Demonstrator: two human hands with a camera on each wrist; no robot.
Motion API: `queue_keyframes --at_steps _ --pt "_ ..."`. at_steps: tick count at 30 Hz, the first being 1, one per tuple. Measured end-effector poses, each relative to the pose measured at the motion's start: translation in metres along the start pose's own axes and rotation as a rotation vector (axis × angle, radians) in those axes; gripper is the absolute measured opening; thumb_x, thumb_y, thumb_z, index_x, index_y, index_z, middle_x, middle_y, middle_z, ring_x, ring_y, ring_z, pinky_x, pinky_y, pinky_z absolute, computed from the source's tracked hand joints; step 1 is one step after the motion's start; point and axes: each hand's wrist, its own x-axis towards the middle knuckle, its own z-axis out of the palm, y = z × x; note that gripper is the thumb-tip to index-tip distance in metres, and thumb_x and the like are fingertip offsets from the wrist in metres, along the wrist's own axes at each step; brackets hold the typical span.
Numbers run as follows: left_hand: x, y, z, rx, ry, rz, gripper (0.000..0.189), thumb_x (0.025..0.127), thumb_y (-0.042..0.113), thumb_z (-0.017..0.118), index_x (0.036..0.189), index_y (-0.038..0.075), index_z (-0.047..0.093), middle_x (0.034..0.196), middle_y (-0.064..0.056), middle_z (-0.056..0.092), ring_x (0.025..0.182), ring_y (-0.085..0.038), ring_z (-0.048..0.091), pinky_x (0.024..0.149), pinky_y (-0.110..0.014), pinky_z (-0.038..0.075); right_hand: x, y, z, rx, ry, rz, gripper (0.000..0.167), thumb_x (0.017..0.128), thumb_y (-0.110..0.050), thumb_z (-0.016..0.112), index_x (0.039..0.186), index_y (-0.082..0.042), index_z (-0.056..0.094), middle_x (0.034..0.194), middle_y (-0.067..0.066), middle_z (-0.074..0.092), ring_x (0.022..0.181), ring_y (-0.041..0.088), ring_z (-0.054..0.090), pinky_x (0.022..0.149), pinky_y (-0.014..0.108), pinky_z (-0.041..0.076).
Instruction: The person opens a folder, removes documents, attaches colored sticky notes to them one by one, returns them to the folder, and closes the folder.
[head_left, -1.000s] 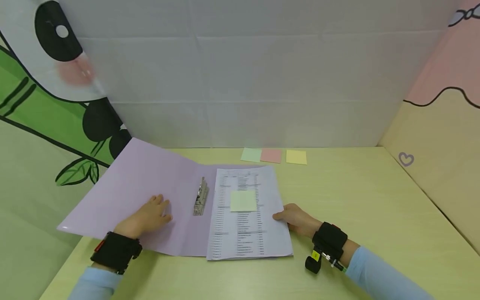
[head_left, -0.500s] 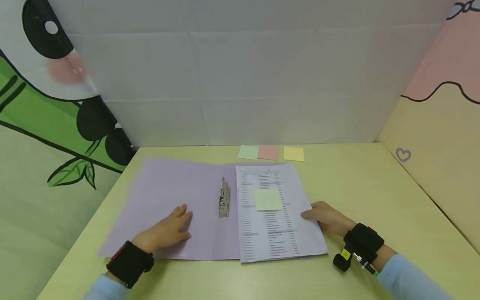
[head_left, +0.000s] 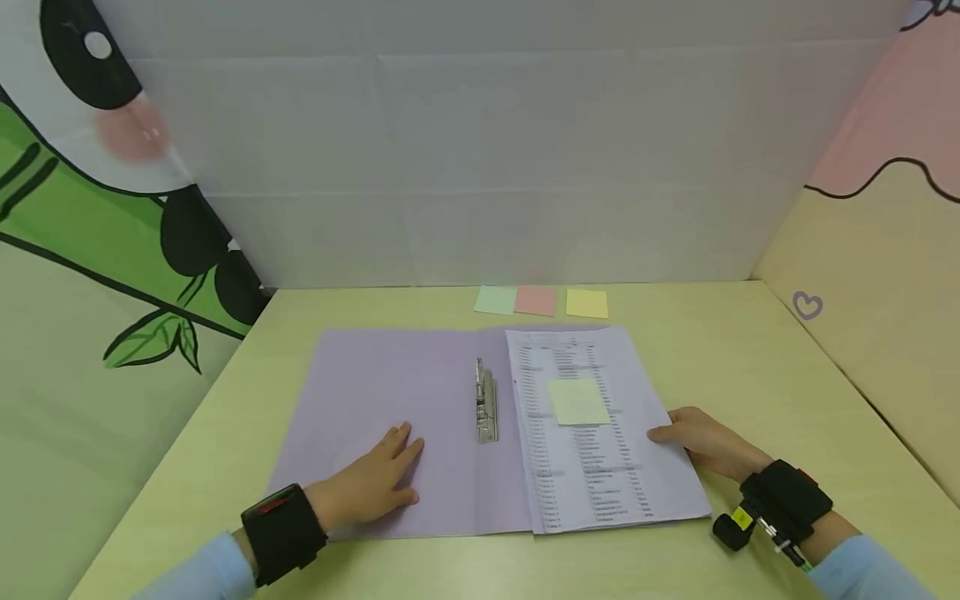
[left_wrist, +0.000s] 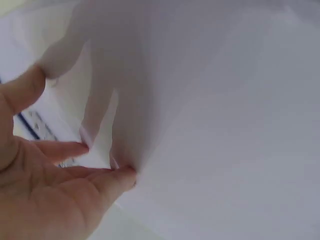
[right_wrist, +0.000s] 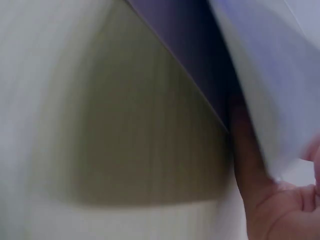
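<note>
A purple folder lies spread on the table, with a metal clip near its spine. On its right half is a stack of printed papers bearing a pale green sticky note. My left hand rests on the left cover with fingers spread; the left wrist view shows the fingertips touching its smooth surface. My right hand pinches the papers' right edge, thumb on top. In the right wrist view, a finger reaches beneath the sheets, above the purple cover.
Along the back of the table lie a green sticky note, a pink one and a yellow one. A grey-white wall rises behind them, and a cream side panel borders the right.
The folder and papers have slid right, both hands moving along with them. Its left cover, raised at the far left before, now lies flat under my left hand.
</note>
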Motion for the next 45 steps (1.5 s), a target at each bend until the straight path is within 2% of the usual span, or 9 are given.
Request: queue_keyframes --at_steps 6,14,19,22,25,29,33,39,45 --pt "-0.003 0.022 0.001 0.13 -0.049 -0.01 0.07 0.087 0.035 0.059 0.138 -0.004 0.033 0.146 -0.031 0.018 0.135 -0.046 0.018 0.106 -0.05 0.026 -0.012 0.009 -0.005 -0.004 0.027 0.029 0.044 0.09 -0.014 0.054 0.123 0.015 0.046 0.099 0.011 0.067 0.086 0.021 0.065 0.072 0.033 0.051" --pt "0.003 0.036 0.003 0.227 -0.024 0.057 0.065 0.086 0.036 0.061 0.136 0.001 0.04 0.143 -0.03 0.027 0.129 -0.049 0.028 0.099 -0.051 0.036 -0.028 0.017 -0.013 0.026 -0.003 0.017 0.045 0.091 -0.013 0.053 0.124 0.016 0.044 0.101 0.012 0.067 0.088 0.023 0.065 0.073 0.034 0.051" --pt "0.007 0.043 0.003 0.216 -0.021 0.122 0.058 0.086 0.023 0.062 0.137 0.007 0.04 0.143 -0.028 0.029 0.126 -0.054 0.029 0.093 -0.057 0.039 -0.029 0.019 -0.014 0.034 0.002 0.013 0.045 0.091 -0.014 0.054 0.123 0.016 0.044 0.101 0.012 0.067 0.088 0.024 0.065 0.073 0.034 0.051" --pt "0.011 0.046 0.005 0.187 -0.031 0.205 0.062 0.081 0.005 0.061 0.139 0.01 0.039 0.145 -0.026 0.026 0.13 -0.05 0.025 0.099 -0.057 0.033 -0.028 0.019 -0.013 0.027 0.008 0.006 0.044 0.091 -0.013 0.053 0.123 0.016 0.044 0.1 0.012 0.067 0.087 0.024 0.065 0.072 0.034 0.052" --pt "0.017 0.052 0.008 0.187 -0.065 0.27 0.072 0.075 -0.003 0.058 0.141 0.018 0.037 0.148 -0.021 0.023 0.135 -0.042 0.022 0.101 -0.06 0.028 -0.028 0.018 -0.012 0.018 0.015 -0.002 0.043 0.091 -0.012 0.052 0.123 0.016 0.044 0.099 0.011 0.067 0.086 0.023 0.065 0.071 0.033 0.052" --pt "0.021 0.062 0.011 0.219 -0.135 0.246 0.064 0.085 0.017 0.059 0.142 0.033 0.033 0.151 -0.013 0.021 0.137 -0.04 0.019 0.096 -0.068 0.024 -0.025 0.015 -0.009 -0.002 0.03 -0.012 0.042 0.091 -0.012 0.052 0.122 0.016 0.045 0.097 0.011 0.067 0.083 0.022 0.065 0.07 0.033 0.051" --pt "0.023 0.07 0.012 0.241 -0.152 0.199 0.061 0.087 0.04 0.057 0.142 0.037 0.031 0.151 -0.012 0.021 0.137 -0.041 0.017 0.093 -0.072 0.022 -0.022 0.013 -0.006 -0.02 0.052 -0.004 0.042 0.091 -0.013 0.053 0.121 0.016 0.047 0.096 0.011 0.067 0.082 0.022 0.065 0.069 0.033 0.051" --pt "0.028 0.075 0.013 0.279 -0.131 0.171 0.066 0.083 0.047 0.06 0.141 0.039 0.031 0.15 -0.012 0.023 0.135 -0.043 0.021 0.09 -0.073 0.024 -0.018 0.01 -0.003 -0.07 0.069 0.012 0.044 0.092 -0.018 0.053 0.122 0.013 0.047 0.097 0.011 0.067 0.084 0.023 0.066 0.07 0.034 0.051" --pt "0.031 0.083 0.012 0.297 -0.121 0.147 0.066 0.08 0.047 0.063 0.14 0.039 0.034 0.149 -0.011 0.027 0.135 -0.042 0.024 0.089 -0.073 0.026 -0.016 0.005 0.004 -0.26 0.122 -0.023 0.04 0.091 -0.016 0.053 0.119 0.011 0.05 0.09 0.008 0.066 0.075 0.018 0.062 0.063 0.03 0.047"
